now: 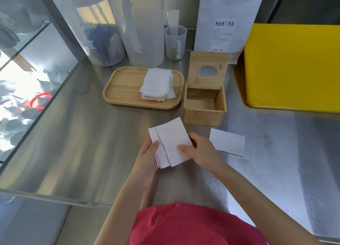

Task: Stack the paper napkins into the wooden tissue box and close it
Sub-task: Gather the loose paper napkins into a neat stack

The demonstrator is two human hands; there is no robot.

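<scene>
Napkins [170,143] sit fanned in a small bundle just below the centre of the frame, held between both hands above the steel surface [82,143]. The left hand [147,152] grips the bundle's left edge, thumb on top; the right hand [200,151] pinches its right side, fingers curled over the top sheet. The sheets are offset, so the step in hand looks like squaring them up. To do it well, I would tap the edges level before moving, since a splayed bundle may catch on the walls of the wooden tissue box [204,106], which stands open and empty just above the hands, its lid [208,70] upright. A larger pile [158,84] waits on the wooden tray [121,86] left of the box, and one loose sheet [227,141] lies on the surface right of the hands.
</scene>
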